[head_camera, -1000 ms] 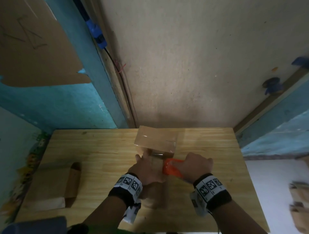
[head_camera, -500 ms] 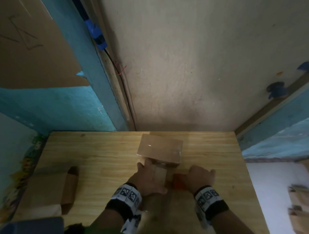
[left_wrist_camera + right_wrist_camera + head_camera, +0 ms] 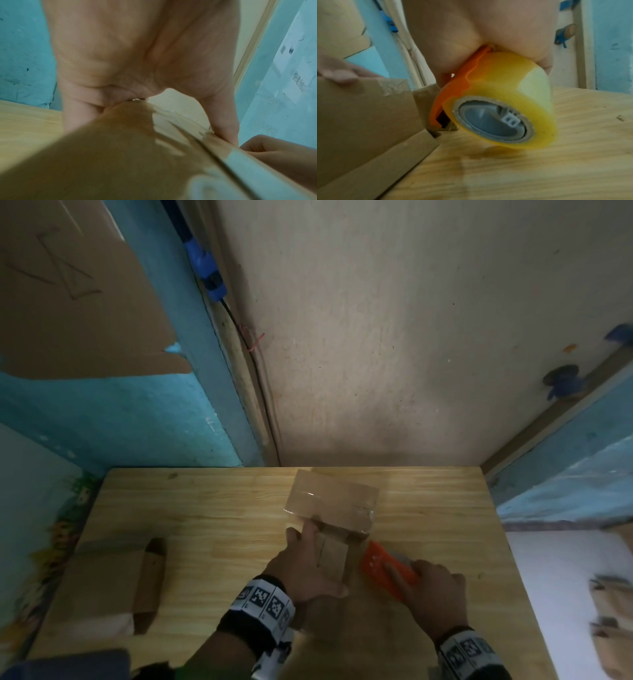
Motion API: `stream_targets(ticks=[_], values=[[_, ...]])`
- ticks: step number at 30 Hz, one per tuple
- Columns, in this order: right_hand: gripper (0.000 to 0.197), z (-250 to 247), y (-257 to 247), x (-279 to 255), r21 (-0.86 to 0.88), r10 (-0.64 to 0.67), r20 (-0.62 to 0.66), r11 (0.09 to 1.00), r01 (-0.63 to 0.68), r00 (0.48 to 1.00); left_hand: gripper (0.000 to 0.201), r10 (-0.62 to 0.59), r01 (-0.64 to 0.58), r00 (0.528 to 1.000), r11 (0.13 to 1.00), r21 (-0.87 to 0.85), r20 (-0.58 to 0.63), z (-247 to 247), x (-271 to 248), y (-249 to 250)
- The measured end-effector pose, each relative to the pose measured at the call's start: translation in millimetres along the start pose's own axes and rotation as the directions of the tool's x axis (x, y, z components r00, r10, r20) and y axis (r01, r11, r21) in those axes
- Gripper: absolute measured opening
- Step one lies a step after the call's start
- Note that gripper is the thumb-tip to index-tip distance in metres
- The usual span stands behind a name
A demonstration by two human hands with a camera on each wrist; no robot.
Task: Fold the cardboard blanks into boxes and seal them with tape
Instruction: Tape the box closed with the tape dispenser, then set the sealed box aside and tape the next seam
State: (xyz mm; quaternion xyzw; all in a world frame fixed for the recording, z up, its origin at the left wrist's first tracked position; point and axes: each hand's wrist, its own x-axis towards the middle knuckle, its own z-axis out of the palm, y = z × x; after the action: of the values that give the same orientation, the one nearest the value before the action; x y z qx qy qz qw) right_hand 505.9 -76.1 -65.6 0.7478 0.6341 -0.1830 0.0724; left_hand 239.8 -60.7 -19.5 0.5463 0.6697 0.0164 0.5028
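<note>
Cardboard box gripped by left hand; right hand fingers clamp orange tape dispenser.

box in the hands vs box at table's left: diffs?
The held box carries glossy clear tape on top; the left box shows none. The left hand steadies the held one while the right hand brings the dispenser to it; the left box lies untouched, one end open. Both are brown cardboard on the table.

Wooden table; turquoise wall; blue clip on cable.
</note>
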Motion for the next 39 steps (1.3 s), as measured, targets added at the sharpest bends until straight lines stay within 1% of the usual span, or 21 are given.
stream_targets(ticks=[1, 3, 4, 8, 12, 14, 16, 18, 20, 21, 22, 23, 24, 25, 26, 28, 31, 32, 34, 36, 39], values=[[0.064, 1.1, 0.0, -2.5, -0.046, -0.021, -0.019, 0.999, 0.021, 1.000, 0.129, 0.008, -0.007, 1.000, 1.000, 0.004, -0.005, 1.2, -1.4, 0.1], [0.062, 7.5, -0.4, -5.6, -0.125, -0.057, -0.010, 0.991, 0.055, 0.998, 0.131, 0.021, -0.021, 1.000, 1.000, 0.006, -0.017, 3.9, -3.3, -0.5], [0.063, 9.8, -1.4, -7.3, -0.137, -0.068, 0.003, 0.988, 0.068, 0.998, 0.133, 0.024, -0.024, 0.999, 1.000, 0.005, -0.023, 5.4, -4.5, -0.6], [0.077, 18.7, -8.1, -10.2, -0.099, -0.077, 0.050, 0.992, 0.082, 0.996, 0.138, 0.029, -0.029, 0.999, 1.000, 0.008, -0.045, 8.5, -7.3, -1.8], [0.076, 17.2, -13.7, -17.5, -0.061, -0.044, 0.103, 0.997, 0.050, 0.994, 0.135, 0.038, -0.038, 0.997, 0.999, 0.000, -0.062, 9.5, -11.0, -5.0], [0.078, 13.1, -16.2, -19.8, -0.041, -0.027, 0.126, 0.999, 0.033, 0.992, 0.134, 0.045, -0.044, 0.997, 0.999, 0.012, -0.066, 10.0, -12.6, -7.2], [0.079, 6.3, -20.0, -20.4, -0.049, -0.024, 0.116, 0.998, 0.030, 0.993, 0.133, 0.048, -0.046, 0.996, 0.999, 0.027, -0.072, 10.3, -13.6, -8.5], [0.067, -4.0, -26.2, -19.7, -0.025, -0.068, 0.084, 0.997, 0.071, 0.994, 0.130, 0.050, -0.047, 0.996, 0.998, 0.040, -0.077, 10.6, -14.3, -8.2], [0.042, -13.3, -34.1, -18.9, 0.111, -0.172, 0.012, 0.979, 0.170, 0.985, 0.124, 0.050, -0.046, 0.996, 0.998, 0.051, -0.079, 11.0, -15.0, -7.8], [0.027, -17.1, -39.7, -18.4, 0.215, -0.249, -0.060, 0.942, 0.256, 0.967, 0.121, 0.051, -0.046, 0.996, 0.997, 0.055, -0.080, 10.9, -15.2, -7.6], [0.011, -20.2, -46.4, -18.4, 0.298, -0.327, -0.126, 0.888, 0.350, 0.937, 0.119, 0.051, -0.046, 0.996, 0.997, 0.058, -0.079, 11.0, -14.9, -7.5], [0.008, -20.9, -53.3, -17.6, 0.336, -0.404, -0.179, 0.832, 0.442, 0.897, 0.118, 0.051, -0.046, 0.996, 0.997, 0.065, -0.077, 11.0, -14.5, -7.6], [0.024, -20.8, -60.7, -16.2, 0.325, -0.454, -0.202, 0.805, 0.497, 0.868, 0.117, 0.053, -0.047, 0.996, 0.996, 0.074, -0.074, 10.8, -14.0, -7.3], [0.037, -19.2, -66.5, -13.6, 0.288, -0.496, -0.199, 0.795, 0.534, 0.845, 0.117, 0.055, -0.049, 0.996, 0.995, 0.086, -0.071, 10.5, -13.8, -6.9], [0.045, -18.8, -72.0, -10.8, 0.223, -0.503, -0.186, 0.815, 0.535, 0.844, 0.116, 0.059, -0.052, 0.996, 0.994, 0.096, -0.071, 10.2, -13.8, -6.4], [0.050, -18.8, -79.9, -7.2, 0.126, -0.494, -0.156, 0.849, 0.513, 0.855, 0.117, 0.068, -0.060, 0.995, 0.993, 0.100, -0.078, 10.6, -14.7, -6.2], [0.059, -18.9, -86.1, -5.6, 0.065, -0.475, -0.126, 0.872, 0.485, 0.871, 0.125, 0.120, -0.114, 0.989, 0.991, 0.073, -0.089, 10.4, -17.6, -7.7], [0.056, -18.1, -87.0, -4.7, 0.079, -0.474, -0.132, 0.870, 0.486, 0.871, 0.122, 0.140, -0.132, 0.987, 0.987, 0.096, -0.083, 10.1, -19.2, -7.7], [0.049, -14.1, -87.2, -2.1, 0.135, -0.467, -0.142, 0.864, 0.485, 0.873, 0.108, 0.163, -0.149, 0.984, 0.973, 0.175, -0.066, 9.9, -21.4, -6.4], [0.050, -9.6, -87.1, 2.6, 0.170, -0.442, -0.164, 0.868, 0.467, 0.882, 0.098, 0.159, -0.142, 0.986, 0.963, 0.227, -0.057, 12.2, -22.4, -6.1], [0.046, -3.7, -92.1, 8.7, 0.201, -0.391, -0.184, 0.883, 0.424, 0.902, 0.091, 0.149, -0.126, 0.987, 0.954, 0.273, -0.065, 15.9, -21.3, -6.9]])
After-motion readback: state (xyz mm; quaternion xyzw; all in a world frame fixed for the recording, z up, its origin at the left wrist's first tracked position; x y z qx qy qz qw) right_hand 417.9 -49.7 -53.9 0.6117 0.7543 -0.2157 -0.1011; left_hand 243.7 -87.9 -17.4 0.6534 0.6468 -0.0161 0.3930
